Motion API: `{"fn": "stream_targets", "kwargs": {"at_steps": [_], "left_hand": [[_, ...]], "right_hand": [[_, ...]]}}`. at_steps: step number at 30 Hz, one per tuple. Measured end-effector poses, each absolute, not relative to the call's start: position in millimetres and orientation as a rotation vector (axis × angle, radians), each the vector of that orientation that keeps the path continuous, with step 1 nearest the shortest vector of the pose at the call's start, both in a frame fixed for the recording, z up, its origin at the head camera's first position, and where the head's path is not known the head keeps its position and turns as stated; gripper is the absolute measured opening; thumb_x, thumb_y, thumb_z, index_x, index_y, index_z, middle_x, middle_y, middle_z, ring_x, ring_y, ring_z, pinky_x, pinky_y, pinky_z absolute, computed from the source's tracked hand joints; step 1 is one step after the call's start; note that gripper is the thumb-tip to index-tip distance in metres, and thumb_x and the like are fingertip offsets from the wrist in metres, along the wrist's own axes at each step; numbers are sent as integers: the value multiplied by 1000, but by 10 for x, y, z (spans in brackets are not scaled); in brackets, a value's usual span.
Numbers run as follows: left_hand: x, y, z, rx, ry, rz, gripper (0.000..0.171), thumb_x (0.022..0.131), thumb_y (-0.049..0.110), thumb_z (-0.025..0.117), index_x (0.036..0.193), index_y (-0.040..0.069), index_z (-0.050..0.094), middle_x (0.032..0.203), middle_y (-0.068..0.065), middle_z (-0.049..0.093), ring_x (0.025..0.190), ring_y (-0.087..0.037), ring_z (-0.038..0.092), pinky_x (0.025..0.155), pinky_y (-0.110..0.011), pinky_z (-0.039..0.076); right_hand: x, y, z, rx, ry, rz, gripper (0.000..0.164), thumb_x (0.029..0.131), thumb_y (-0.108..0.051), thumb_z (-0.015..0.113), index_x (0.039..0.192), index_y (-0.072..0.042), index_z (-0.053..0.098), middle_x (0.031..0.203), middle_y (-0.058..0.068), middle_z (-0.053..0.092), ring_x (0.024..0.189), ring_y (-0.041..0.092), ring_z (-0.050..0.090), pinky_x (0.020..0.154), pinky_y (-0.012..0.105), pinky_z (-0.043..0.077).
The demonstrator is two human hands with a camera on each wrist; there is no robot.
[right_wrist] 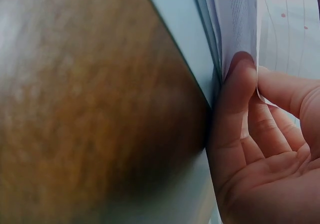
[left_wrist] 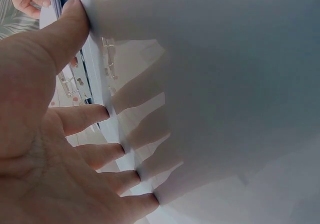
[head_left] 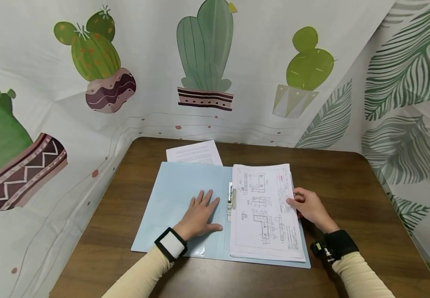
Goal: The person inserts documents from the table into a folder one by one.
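Observation:
A light blue folder (head_left: 155, 219) lies spread on the table, with a metal clip (head_left: 233, 198) near its spine. On its right half rests a stack of drawing sheets (head_left: 252, 244) printed with technical outlines. My left hand (head_left: 196, 219) rests with fingers spread on the folder's inner left cover; in the left wrist view its fingertips touch the glossy surface. At the stack's right edge my right hand (head_left: 311, 209) pinches paper between thumb and index finger, which the right wrist view shows at the sheet edge (right_wrist: 258, 44). How many sheets it pinches I cannot tell.
A loose printed sheet (head_left: 196, 153) lies behind the folder, partly under its upper edge. The brown wooden table (head_left: 334, 174) has rounded far corners. A cloth (head_left: 155, 62) with cactus and leaf prints hangs behind and beside it.

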State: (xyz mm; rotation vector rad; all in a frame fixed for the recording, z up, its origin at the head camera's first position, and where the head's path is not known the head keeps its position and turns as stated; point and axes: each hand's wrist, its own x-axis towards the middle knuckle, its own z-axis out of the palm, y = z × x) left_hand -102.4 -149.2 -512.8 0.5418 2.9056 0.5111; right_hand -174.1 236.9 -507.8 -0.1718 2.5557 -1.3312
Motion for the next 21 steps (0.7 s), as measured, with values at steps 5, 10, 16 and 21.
{"fn": "stream_targets", "kwargs": {"at_steps": [5, 10, 16, 21], "left_hand": [[-1021, -1492, -5121, 537, 2903, 526, 92, 83, 56, 81, 153, 6, 48, 164, -25, 29, 150, -53, 21, 113, -70, 25], [-1022, -1491, -5130, 539, 2908, 514, 92, 83, 57, 80, 153, 7, 48, 164, -25, 29, 150, -52, 21, 113, -70, 25], [-1023, -1488, -5130, 543, 2911, 517, 92, 83, 57, 80, 153, 6, 48, 163, -25, 30, 150, -53, 22, 113, -70, 26], [-1020, -1492, -5123, 544, 2908, 518, 92, 83, 57, 80, 153, 6, 48, 164, -25, 30, 150, -52, 22, 113, -70, 25]], "right_hand": [[-1731, 2344, -5073, -186, 2646, -1234, 38, 99, -13, 69, 132, 1, 59, 94, 13, 70, 64, 22, 62, 53, 33, 53], [-1736, 2320, -5094, -256, 2774, -1082, 39, 96, -13, 73, 131, 2, 61, 92, 11, 65, 72, 21, 60, 58, 30, 49], [-1749, 2304, -5111, -292, 2817, -994, 44, 94, -12, 75, 132, 5, 60, 86, 8, 61, 72, 21, 57, 59, 29, 45], [-1750, 2305, -5113, -275, 2789, -947, 60, 95, -17, 75, 145, 3, 47, 83, 8, 57, 65, 18, 56, 54, 29, 44]]}}
